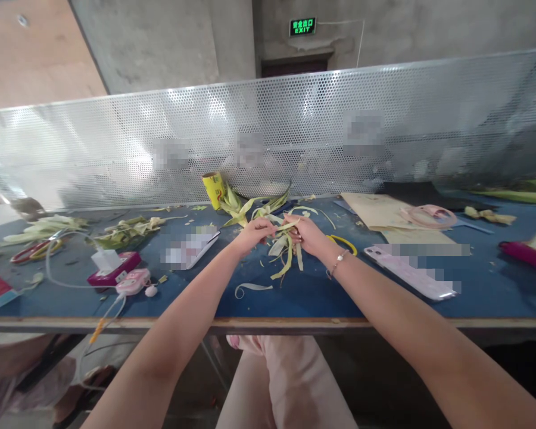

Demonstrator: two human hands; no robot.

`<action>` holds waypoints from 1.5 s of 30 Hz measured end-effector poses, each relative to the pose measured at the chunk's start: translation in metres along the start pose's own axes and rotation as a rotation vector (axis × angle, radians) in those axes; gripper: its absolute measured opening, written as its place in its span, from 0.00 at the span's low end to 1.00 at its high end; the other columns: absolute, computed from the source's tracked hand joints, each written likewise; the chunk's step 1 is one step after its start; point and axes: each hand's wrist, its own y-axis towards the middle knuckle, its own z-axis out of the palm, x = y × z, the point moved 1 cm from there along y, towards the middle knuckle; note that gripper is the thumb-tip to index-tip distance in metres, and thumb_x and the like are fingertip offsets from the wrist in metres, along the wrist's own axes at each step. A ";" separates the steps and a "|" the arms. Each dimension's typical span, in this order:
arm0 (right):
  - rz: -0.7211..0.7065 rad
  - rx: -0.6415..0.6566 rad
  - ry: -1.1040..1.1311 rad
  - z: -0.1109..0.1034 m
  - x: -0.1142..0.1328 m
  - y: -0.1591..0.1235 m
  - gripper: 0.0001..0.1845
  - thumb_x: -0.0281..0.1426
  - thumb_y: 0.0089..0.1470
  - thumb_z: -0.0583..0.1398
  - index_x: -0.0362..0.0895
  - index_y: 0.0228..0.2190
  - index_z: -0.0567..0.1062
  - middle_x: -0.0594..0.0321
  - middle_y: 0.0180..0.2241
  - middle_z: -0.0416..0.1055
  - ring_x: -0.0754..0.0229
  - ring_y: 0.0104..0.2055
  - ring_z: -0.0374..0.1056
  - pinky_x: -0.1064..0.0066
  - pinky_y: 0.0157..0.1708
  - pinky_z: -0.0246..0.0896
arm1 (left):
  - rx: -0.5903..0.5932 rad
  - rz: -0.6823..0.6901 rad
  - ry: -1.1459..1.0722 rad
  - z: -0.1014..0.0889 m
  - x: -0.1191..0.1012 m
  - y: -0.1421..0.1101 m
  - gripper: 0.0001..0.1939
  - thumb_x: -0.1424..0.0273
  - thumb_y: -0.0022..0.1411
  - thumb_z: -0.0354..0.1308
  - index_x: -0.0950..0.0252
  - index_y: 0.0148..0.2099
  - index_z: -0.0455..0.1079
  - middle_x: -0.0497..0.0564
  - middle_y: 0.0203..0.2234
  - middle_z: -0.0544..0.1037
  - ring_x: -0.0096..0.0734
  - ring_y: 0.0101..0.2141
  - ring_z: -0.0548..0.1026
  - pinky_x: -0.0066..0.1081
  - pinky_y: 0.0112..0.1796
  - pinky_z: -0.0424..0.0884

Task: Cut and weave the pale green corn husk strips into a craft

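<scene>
1. Pale pink trousers point(290, 381) are being seen at the bottom centre of the frame, below the wooden front edge of the blue surface point(295, 298).
2. A loose curled leaf strip point(250, 289) is lying on the surface just below centre, apart from both hands.
3. At lower left of the surface, a small pink device point(133, 281) with a white cable is lying beside a pink box point(114, 268).
4. A white phone point(413, 271) is lying right of centre, near the right forearm, which is wearing a thin bracelet point(337, 263).
5. The bundle of green-yellow leaf strips point(286, 244) is being held at the centre of the frame, just above the surface, between the two hands.
6. The left hand point(252, 233) is being kept with a narrow grip, fingertips pinched on a strip of the bundle.
7. The right hand point(308, 233) is being kept closed around the bundle's upper part, with strips hanging down below it.
8. A yellow loop point(346, 241) is lying just right of the right hand.
9. More leaves point(245, 208) are piled just beyond the hands, beside a yellow cup point(213, 189) lying tilted.
10. Scissors point(36, 250) and further leaves are lying at the far left; a pink ring-shaped thing point(429, 215) is resting on cardboard at upper right.
11. A perforated metal screen point(384, 119) is standing behind the surface, with a green exit sign point(302, 26) at the top.
</scene>
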 end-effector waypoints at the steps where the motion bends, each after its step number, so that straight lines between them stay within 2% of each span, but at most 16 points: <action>1: -0.010 0.016 -0.007 0.001 0.000 -0.001 0.19 0.41 0.45 0.66 0.43 0.18 0.66 0.74 0.12 0.49 0.73 0.14 0.42 0.76 0.13 0.35 | 0.006 0.001 0.000 0.000 0.000 0.000 0.15 0.61 0.47 0.65 0.68 0.22 0.70 0.47 0.26 0.69 0.19 0.24 0.65 0.25 0.23 0.62; 3: -0.026 0.035 -0.026 0.002 0.000 -0.003 0.18 0.41 0.43 0.66 0.43 0.18 0.67 0.74 0.12 0.50 0.73 0.14 0.43 0.76 0.14 0.35 | 0.059 -0.022 -0.014 0.000 0.000 -0.002 0.14 0.62 0.48 0.65 0.68 0.22 0.69 0.48 0.25 0.69 0.19 0.24 0.65 0.25 0.23 0.60; 8: -0.059 0.095 -0.101 0.000 -0.001 -0.003 0.16 0.43 0.43 0.66 0.42 0.22 0.72 0.71 0.13 0.57 0.71 0.15 0.47 0.74 0.15 0.39 | 0.232 -0.108 -0.077 0.000 -0.001 -0.007 0.16 0.60 0.50 0.64 0.68 0.24 0.67 0.44 0.18 0.65 0.16 0.16 0.59 0.26 0.19 0.55; 14: -0.131 0.011 -0.192 -0.003 0.000 -0.001 0.15 0.43 0.44 0.65 0.43 0.24 0.75 0.68 0.18 0.65 0.70 0.18 0.54 0.73 0.18 0.45 | 0.233 -0.198 -0.168 0.003 -0.007 -0.010 0.16 0.60 0.49 0.65 0.67 0.25 0.66 0.43 0.15 0.63 0.19 0.16 0.64 0.25 0.18 0.56; 17: -0.115 0.025 -0.190 0.000 0.001 -0.003 0.14 0.41 0.44 0.65 0.44 0.22 0.74 0.69 0.19 0.64 0.70 0.19 0.55 0.74 0.19 0.48 | 0.232 -0.219 -0.186 0.004 -0.006 -0.010 0.16 0.62 0.50 0.66 0.66 0.25 0.64 0.43 0.14 0.64 0.21 0.17 0.66 0.25 0.20 0.59; 22: -0.078 0.018 -0.188 0.002 0.001 -0.003 0.12 0.39 0.45 0.65 0.44 0.21 0.73 0.69 0.18 0.65 0.70 0.19 0.56 0.75 0.18 0.46 | 0.161 -0.211 -0.259 0.006 0.001 -0.006 0.15 0.64 0.48 0.68 0.68 0.24 0.65 0.46 0.18 0.70 0.22 0.22 0.71 0.28 0.29 0.69; 25: -0.105 0.002 -0.173 0.000 0.000 0.001 0.10 0.37 0.42 0.66 0.44 0.23 0.74 0.66 0.23 0.69 0.67 0.23 0.62 0.74 0.22 0.53 | 0.107 -0.163 -0.293 0.009 0.005 -0.003 0.16 0.66 0.47 0.68 0.69 0.23 0.66 0.46 0.20 0.71 0.21 0.25 0.72 0.29 0.34 0.71; 28: -0.183 -0.053 -0.145 -0.004 0.002 0.004 0.09 0.36 0.42 0.66 0.45 0.27 0.75 0.65 0.27 0.71 0.65 0.28 0.66 0.73 0.28 0.59 | 0.014 -0.135 -0.311 0.010 0.007 0.001 0.14 0.67 0.48 0.68 0.69 0.23 0.67 0.46 0.20 0.71 0.22 0.26 0.72 0.28 0.35 0.71; 30: -0.212 -0.117 -0.095 -0.008 0.006 0.006 0.11 0.40 0.46 0.64 0.46 0.28 0.75 0.66 0.26 0.70 0.65 0.29 0.65 0.73 0.29 0.59 | -0.071 -0.116 -0.323 0.007 0.006 0.003 0.12 0.68 0.49 0.66 0.69 0.24 0.68 0.47 0.21 0.71 0.22 0.26 0.72 0.28 0.35 0.71; 33: -0.248 -0.165 -0.037 -0.014 0.012 0.006 0.20 0.50 0.52 0.57 0.46 0.26 0.73 0.65 0.24 0.68 0.65 0.26 0.64 0.73 0.27 0.58 | -0.208 -0.086 -0.344 0.000 0.003 0.005 0.10 0.71 0.52 0.63 0.68 0.23 0.67 0.47 0.20 0.70 0.23 0.25 0.72 0.29 0.34 0.71; 35: -0.206 -0.167 -0.052 -0.016 0.015 0.005 0.28 0.56 0.54 0.53 0.45 0.21 0.70 0.64 0.19 0.66 0.66 0.22 0.61 0.73 0.24 0.55 | -0.274 -0.073 -0.344 -0.004 0.001 0.005 0.11 0.73 0.53 0.61 0.67 0.21 0.66 0.47 0.20 0.70 0.23 0.25 0.71 0.29 0.34 0.71; 38: -0.005 -0.085 -0.022 -0.015 0.016 0.002 0.33 0.57 0.55 0.49 0.44 0.16 0.65 0.65 0.13 0.58 0.68 0.15 0.53 0.73 0.18 0.49 | -0.300 -0.062 -0.323 -0.007 0.001 0.006 0.14 0.74 0.54 0.60 0.67 0.19 0.64 0.48 0.19 0.70 0.22 0.24 0.71 0.28 0.33 0.71; 39: 0.044 -0.054 0.014 -0.014 0.016 0.001 0.32 0.56 0.56 0.49 0.44 0.16 0.65 0.65 0.13 0.59 0.68 0.15 0.52 0.73 0.17 0.48 | -0.292 -0.064 -0.316 -0.007 0.001 0.005 0.14 0.75 0.54 0.60 0.67 0.19 0.64 0.48 0.19 0.70 0.22 0.23 0.70 0.28 0.32 0.70; 41: 0.053 -0.039 0.088 -0.012 0.018 -0.001 0.28 0.51 0.58 0.51 0.43 0.19 0.69 0.63 0.16 0.65 0.69 0.16 0.55 0.74 0.18 0.50 | -0.239 -0.090 -0.305 -0.006 0.001 0.004 0.12 0.74 0.54 0.61 0.67 0.20 0.66 0.48 0.19 0.72 0.22 0.22 0.70 0.28 0.32 0.71; 43: -0.003 -0.067 0.116 -0.010 0.019 -0.002 0.19 0.44 0.58 0.54 0.43 0.27 0.74 0.61 0.26 0.73 0.69 0.20 0.61 0.75 0.20 0.55 | -0.140 -0.151 -0.307 -0.004 0.001 0.002 0.09 0.73 0.52 0.62 0.68 0.22 0.68 0.50 0.21 0.75 0.23 0.23 0.71 0.29 0.32 0.71; 45: -0.046 -0.089 0.073 -0.009 0.019 -0.002 0.09 0.37 0.56 0.58 0.46 0.34 0.75 0.60 0.35 0.76 0.67 0.26 0.66 0.75 0.25 0.60 | -0.025 -0.220 -0.326 -0.001 0.000 0.000 0.08 0.72 0.50 0.64 0.68 0.24 0.69 0.52 0.23 0.78 0.24 0.23 0.73 0.30 0.32 0.72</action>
